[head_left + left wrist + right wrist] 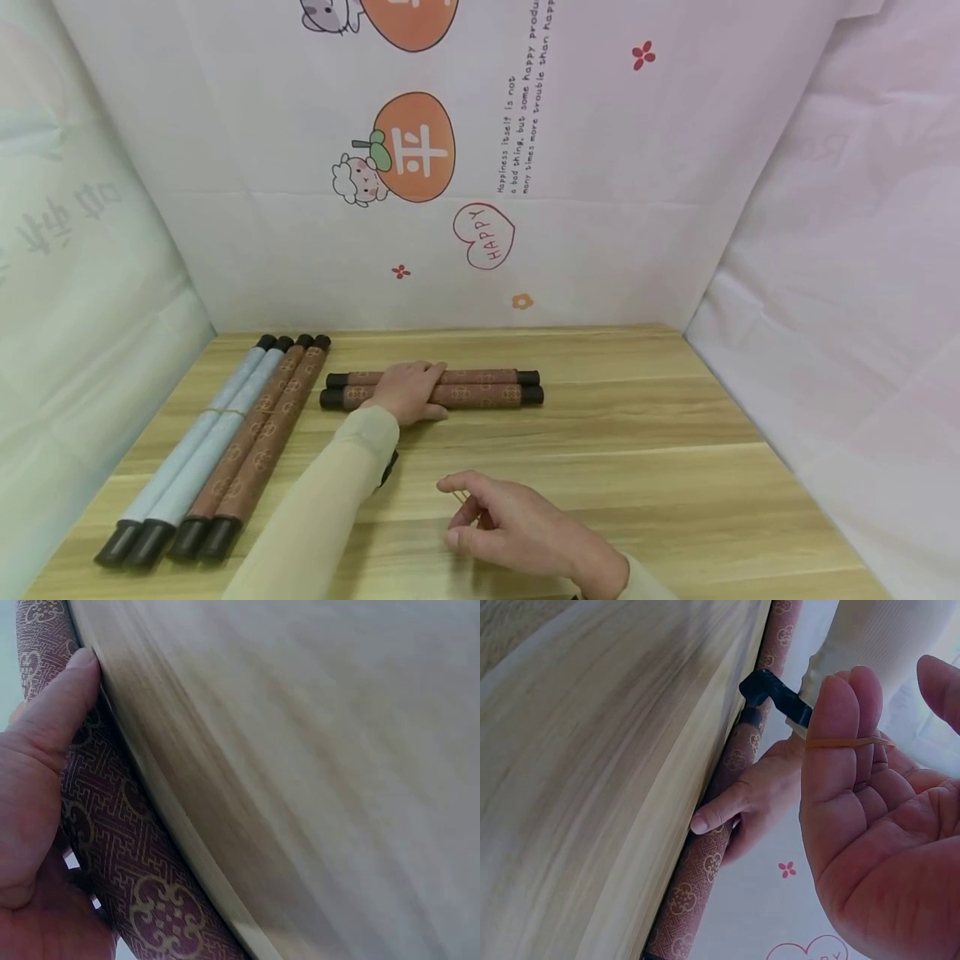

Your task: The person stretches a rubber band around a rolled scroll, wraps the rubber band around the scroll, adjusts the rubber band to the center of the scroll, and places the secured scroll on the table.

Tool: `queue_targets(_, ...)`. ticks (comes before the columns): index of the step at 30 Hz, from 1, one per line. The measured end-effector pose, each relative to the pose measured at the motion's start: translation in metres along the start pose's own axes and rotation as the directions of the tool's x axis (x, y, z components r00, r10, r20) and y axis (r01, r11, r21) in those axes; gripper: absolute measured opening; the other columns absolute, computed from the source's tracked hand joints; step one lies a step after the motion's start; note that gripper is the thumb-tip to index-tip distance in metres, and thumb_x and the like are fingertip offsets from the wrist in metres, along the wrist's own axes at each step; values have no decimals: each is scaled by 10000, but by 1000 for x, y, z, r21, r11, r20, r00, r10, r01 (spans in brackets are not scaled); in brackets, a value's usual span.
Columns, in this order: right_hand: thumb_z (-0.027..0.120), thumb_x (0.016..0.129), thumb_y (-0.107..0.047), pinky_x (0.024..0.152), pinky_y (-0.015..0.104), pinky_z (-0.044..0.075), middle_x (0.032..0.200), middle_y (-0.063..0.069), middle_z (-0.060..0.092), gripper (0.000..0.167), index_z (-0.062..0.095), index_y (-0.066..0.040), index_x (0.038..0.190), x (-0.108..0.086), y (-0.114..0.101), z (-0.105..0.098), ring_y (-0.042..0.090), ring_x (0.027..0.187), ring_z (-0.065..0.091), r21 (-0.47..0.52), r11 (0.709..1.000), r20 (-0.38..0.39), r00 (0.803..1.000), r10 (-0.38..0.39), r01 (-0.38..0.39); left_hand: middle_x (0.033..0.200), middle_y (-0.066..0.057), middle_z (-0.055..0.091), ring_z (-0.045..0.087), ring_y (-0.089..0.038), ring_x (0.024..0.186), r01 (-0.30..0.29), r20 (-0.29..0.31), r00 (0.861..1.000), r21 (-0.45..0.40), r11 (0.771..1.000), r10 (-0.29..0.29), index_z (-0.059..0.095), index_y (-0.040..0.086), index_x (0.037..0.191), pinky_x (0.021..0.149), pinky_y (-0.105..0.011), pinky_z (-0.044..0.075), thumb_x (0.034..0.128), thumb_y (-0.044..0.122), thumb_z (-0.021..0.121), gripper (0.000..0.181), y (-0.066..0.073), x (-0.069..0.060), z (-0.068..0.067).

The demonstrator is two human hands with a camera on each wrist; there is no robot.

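My left hand (407, 393) grips a pair of brown patterned scrolls with black end caps, the front scroll (483, 396) and the rear scroll (487, 377), lying crosswise towards the back of the table. In the left wrist view, the thumb lies along the patterned scroll (112, 802); the other fingers are mostly hidden behind it. Nearer the front, my right hand (517, 521) hovers apart from the scrolls. A thin tan rubber band (847, 742) loops round its extended fingers, with the thumb held away from them.
Left of the hands lie two pale blue scrolls (191, 450) tied with a thin band, alongside two brown scrolls (258, 454). The wood-grain table (637, 433) is bounded by a printed white backdrop (585, 250) behind and white side walls.
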State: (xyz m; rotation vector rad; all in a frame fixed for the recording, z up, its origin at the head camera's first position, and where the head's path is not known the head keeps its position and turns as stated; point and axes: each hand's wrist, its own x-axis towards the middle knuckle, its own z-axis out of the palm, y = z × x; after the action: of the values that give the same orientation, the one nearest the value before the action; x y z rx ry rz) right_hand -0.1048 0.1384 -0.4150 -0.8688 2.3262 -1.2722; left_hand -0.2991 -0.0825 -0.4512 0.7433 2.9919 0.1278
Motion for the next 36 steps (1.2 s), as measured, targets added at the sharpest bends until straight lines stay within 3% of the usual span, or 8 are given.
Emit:
queue_targets(9,670,1019,-367,793,215,544,1025,-164,718,473,545,-261,1463,2,2,-1,14,867,676,28,1000,17,1000,8,-9,1581,-106,495,470,-407,1431,29,36,999,-34,999,-27,375,208,1627,1170,-626,351,901,570,752,894,7,6,-5)
queue_targets(16,665,1020,-385,786,216,547,1027,-168,717,477,542,-266,1466,3,3,0,12,866,677,19,1000,11,1000,3,-4,1409,-188,585,572,-374,1295,-40,35,999,-65,997,42,474,55,1531,1081,-532,478,929,496,759,799,10,10,-3)
queue_targets(19,662,1023,-376,789,216,546,1028,-170,717,477,540,-263,1469,4,3,1,9,869,676,16,1000,12,1000,1,-2,1419,-176,582,573,-362,1299,-38,28,999,-76,996,41,492,42,1506,1076,-526,486,913,528,765,814,10,12,2)
queue_targets(27,652,1028,-374,799,221,543,1041,-174,718,474,530,-278,1475,3,1,0,13,882,678,23,1000,21,1000,15,-15,1494,-130,544,554,-384,1325,-11,23,1000,-9,1000,11,421,170,1594,1041,-612,482,880,660,721,916,15,18,9)
queue_targets(36,647,1032,-386,818,219,539,1054,-179,718,481,528,-268,1482,3,2,-3,13,892,674,-15,1000,5,1000,-1,1,1283,-155,601,611,-334,1150,-35,28,999,-48,998,37,518,77,1469,970,-518,532,951,550,705,725,19,13,8)
